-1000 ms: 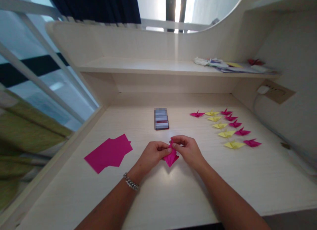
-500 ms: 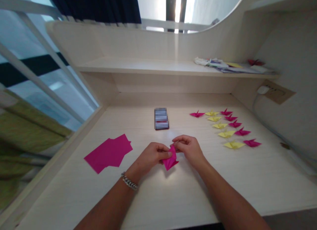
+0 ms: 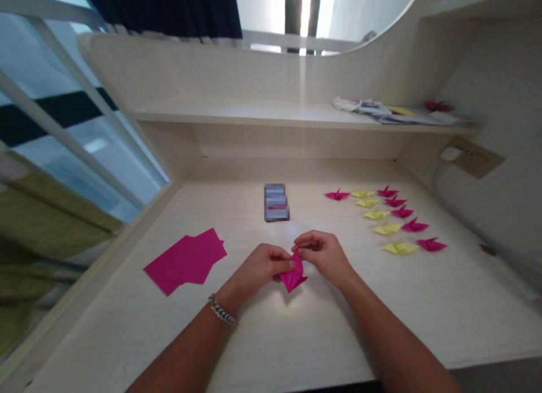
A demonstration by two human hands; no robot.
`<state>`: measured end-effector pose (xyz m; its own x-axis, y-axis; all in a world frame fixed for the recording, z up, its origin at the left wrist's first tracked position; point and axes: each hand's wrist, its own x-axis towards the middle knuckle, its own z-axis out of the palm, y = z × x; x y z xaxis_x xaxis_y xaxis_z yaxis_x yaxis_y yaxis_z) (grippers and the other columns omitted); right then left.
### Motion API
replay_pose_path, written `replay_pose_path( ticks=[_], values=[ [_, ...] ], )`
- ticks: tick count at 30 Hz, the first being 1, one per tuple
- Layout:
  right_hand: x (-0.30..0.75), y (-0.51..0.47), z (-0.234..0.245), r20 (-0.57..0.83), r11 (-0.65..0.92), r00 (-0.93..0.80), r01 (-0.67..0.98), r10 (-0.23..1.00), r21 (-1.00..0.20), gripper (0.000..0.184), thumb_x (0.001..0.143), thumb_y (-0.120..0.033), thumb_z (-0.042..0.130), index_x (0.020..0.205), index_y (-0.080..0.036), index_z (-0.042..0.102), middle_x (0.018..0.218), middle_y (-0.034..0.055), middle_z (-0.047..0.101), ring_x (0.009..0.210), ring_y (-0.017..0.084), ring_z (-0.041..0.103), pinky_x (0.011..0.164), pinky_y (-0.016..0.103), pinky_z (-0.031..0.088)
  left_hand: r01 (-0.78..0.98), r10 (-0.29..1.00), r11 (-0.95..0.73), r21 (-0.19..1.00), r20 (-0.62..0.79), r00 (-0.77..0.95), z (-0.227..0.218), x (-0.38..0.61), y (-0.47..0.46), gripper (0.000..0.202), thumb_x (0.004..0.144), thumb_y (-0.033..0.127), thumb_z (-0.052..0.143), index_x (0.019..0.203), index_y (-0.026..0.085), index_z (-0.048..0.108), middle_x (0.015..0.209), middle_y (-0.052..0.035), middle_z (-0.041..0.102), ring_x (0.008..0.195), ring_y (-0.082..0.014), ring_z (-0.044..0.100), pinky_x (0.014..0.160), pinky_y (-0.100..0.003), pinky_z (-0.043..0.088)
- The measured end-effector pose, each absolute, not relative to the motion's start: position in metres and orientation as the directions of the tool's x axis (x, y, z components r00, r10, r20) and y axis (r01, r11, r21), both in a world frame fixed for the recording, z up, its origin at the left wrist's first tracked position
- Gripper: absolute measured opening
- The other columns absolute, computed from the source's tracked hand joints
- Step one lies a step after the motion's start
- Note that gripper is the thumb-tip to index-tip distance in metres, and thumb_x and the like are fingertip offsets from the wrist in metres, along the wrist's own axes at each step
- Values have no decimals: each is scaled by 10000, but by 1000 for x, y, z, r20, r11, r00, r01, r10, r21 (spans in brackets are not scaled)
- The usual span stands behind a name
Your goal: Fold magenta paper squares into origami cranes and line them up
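At desk centre | left hand [image 3: 258, 267], right hand [image 3: 324, 256] | both grips pinching pink folded paper [image 3: 293, 277]

Entry, colours only.

- In the grip: folded paper [image 3: 293, 277], solid magenta, no print.
- Left of the grip: flat sheets [image 3: 186, 261], the same magenta, plain.
- Just beyond the grip: small block [image 3: 276, 202], grey stripes with one red band, pixelated.
- Right of and beyond the grip:
  - five yellow cranes [image 3: 387, 228] in a column, pale lemon;
  - five magenta cranes [image 3: 402, 212] in the column on their outer side;
  - lone crane [image 3: 337, 195], magenta, nearer the block.
- Nearer than the grip: bracelet [image 3: 222, 310], silver links.
- Desk [image 3: 296, 336]: pale cream, faint straight grain.
- Far right beyond the grip: shelf papers [image 3: 393, 112], white, purple, yellow, with a red scrap.
- Far beyond the grip: curtain [image 3: 169, 9], dark navy.
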<state>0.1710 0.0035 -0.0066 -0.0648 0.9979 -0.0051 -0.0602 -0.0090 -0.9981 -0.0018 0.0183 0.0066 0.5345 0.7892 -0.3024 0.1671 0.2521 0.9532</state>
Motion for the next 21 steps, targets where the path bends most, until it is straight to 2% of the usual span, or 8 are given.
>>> replay_pose_path(
  ticks=[4,7,11,14,18,21],
  values=[
    [169,6,-6,-49,-49,3,-101,999,-994,158,637,-220,688,777,-149,661,709,47,716,577,145,636,587,278,511,155,802,239,958,-285,525,7,-2,18,144,667,261,675,606,131,678,501,18,528,462,-84,385,494,-233,296],
    [169,7,-6,-61,-53,54,-143,997,-988,212,666,-286,679,830,-155,651,698,44,709,570,144,631,585,283,515,171,825,221,960,-278,492,6,-2,19,173,655,294,689,617,126,677,512,10,530,472,-90,392,487,-232,289],
    [170,5,-7,-14,-20,-48,-130,999,-991,346,621,-273,747,935,-171,642,753,37,709,656,153,645,644,285,510,184,827,191,964,-259,500,3,-2,20,198,679,320,668,639,127,676,525,6,537,479,-94,406,493,-232,301],
    [168,4,-9,9,6,-44,-64,999,-998,295,614,-252,759,878,-169,657,713,26,695,624,145,627,596,259,484,216,824,124,969,-222,522,2,-2,20,210,703,329,650,633,132,673,521,4,541,485,-98,417,505,-235,318],
    [165,5,-9,3,4,16,-72,1000,-997,248,674,-339,722,836,-163,653,655,27,684,586,149,620,583,270,486,239,828,83,968,-200,523,4,-1,19,216,710,336,646,631,138,678,526,1,551,493,-103,426,509,-234,332],
    [165,7,-8,-13,-7,41,-138,999,-990,312,712,-419,685,883,-161,644,739,58,708,643,163,643,626,295,512,229,848,71,971,-179,498,3,1,20,204,693,337,671,659,136,691,541,-2,570,496,-103,441,505,-230,344]
  ],
)
